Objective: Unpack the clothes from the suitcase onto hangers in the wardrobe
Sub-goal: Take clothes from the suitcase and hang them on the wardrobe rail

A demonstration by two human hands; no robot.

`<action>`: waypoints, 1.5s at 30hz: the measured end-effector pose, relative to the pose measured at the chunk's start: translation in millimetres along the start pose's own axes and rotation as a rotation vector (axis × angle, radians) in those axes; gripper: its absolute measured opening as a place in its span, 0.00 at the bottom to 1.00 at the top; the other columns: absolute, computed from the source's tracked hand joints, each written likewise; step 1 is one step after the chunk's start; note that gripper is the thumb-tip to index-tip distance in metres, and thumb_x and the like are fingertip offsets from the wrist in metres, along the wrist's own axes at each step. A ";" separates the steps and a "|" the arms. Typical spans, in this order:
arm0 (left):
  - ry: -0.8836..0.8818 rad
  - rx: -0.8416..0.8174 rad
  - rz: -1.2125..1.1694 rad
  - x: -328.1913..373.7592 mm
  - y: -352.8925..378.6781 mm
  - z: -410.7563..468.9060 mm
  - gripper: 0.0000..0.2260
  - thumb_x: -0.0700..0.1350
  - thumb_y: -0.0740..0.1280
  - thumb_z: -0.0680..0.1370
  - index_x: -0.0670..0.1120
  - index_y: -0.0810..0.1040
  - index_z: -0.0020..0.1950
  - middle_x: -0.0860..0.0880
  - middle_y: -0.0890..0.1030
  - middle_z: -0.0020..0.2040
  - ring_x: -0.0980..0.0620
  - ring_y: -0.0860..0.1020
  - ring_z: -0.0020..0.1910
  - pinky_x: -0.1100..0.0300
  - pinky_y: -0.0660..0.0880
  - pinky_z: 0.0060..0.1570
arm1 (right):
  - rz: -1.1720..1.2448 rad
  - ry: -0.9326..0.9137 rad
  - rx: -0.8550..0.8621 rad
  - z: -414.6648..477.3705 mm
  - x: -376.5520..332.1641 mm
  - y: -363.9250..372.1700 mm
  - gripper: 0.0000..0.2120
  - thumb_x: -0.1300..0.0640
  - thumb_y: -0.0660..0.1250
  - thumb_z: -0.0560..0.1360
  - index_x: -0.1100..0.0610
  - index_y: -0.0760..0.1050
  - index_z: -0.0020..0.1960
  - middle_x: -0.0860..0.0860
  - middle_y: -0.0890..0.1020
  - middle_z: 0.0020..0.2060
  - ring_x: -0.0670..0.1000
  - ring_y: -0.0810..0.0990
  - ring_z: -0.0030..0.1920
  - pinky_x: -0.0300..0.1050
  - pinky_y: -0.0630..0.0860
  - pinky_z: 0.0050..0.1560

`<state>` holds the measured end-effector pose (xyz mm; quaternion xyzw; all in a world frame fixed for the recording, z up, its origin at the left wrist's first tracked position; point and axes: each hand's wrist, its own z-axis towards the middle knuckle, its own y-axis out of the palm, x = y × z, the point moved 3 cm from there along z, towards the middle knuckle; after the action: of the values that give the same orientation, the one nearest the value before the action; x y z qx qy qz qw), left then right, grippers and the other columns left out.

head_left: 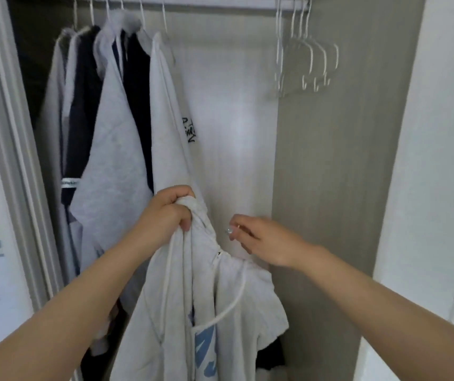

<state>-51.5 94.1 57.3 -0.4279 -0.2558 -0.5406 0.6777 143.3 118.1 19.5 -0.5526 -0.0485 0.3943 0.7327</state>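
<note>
Left hand grasps the grey hoodie by its bunched hood. Right hand, just beside, is loosely curled and empty. Risk: if this single grip slackens, the hoodie drops.

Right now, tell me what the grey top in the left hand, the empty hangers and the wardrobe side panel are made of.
The grey top: soft grey knit, likely cotton fleece; it folds limply where the left hand grips it. The empty hangers: thin, white, glossy; plastic or coated wire, unclear. The side panel: matte grey wood-grain board, probably laminate.
</note>
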 end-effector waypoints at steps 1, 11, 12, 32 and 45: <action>0.035 -0.005 0.005 11.5 -6.1 18.7 0.09 0.35 0.59 0.51 0.39 0.68 0.30 0.52 0.67 0.25 0.57 0.67 0.28 0.65 0.61 0.27 | -0.053 -0.013 0.058 19.4 -8.7 -22.7 0.14 0.45 0.56 0.81 0.54 0.72 0.47 0.45 0.71 0.28 0.43 0.69 0.29 0.47 0.70 0.38; 0.109 0.047 0.008 54.1 -37.9 125.7 0.10 0.34 0.59 0.52 0.35 0.69 0.32 0.51 0.67 0.25 0.53 0.68 0.31 0.60 0.61 0.31 | -0.606 -0.021 0.694 163.8 -55.8 -223.8 0.11 0.49 0.60 0.78 0.55 0.71 0.56 0.52 0.78 0.50 0.57 0.76 0.51 0.47 0.71 0.45; 0.103 0.057 0.015 53.4 -39.1 132.1 0.08 0.32 0.60 0.54 0.36 0.69 0.32 0.51 0.67 0.25 0.53 0.68 0.30 0.61 0.61 0.30 | -0.649 0.007 0.745 176.0 -52.9 -240.1 0.14 0.48 0.60 0.79 0.56 0.70 0.58 0.54 0.76 0.54 0.58 0.75 0.54 0.49 0.71 0.46; 0.171 0.158 0.084 55.0 -24.3 194.6 0.07 0.37 0.58 0.49 0.42 0.70 0.25 0.43 0.69 0.28 0.50 0.69 0.31 0.58 0.62 0.34 | -0.987 0.309 0.780 258.1 4.2 -307.0 0.17 0.72 0.61 0.73 0.68 0.70 0.61 0.65 0.74 0.58 0.63 0.73 0.60 0.50 0.70 0.58; 0.184 0.048 0.119 27.7 -29.3 156.6 0.05 0.37 0.59 0.51 0.45 0.67 0.23 0.54 0.68 0.25 0.59 0.68 0.27 0.69 0.63 0.27 | 0.856 0.156 0.965 272.6 -8.3 -210.4 0.23 0.69 0.50 0.78 0.57 0.65 0.70 0.54 0.77 0.49 0.50 0.76 0.38 0.33 0.72 0.36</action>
<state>-53.3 212.5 167.4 -0.3748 -0.1796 -0.5300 0.7392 109.8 306.7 305.8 -0.1587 0.4120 0.5875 0.6782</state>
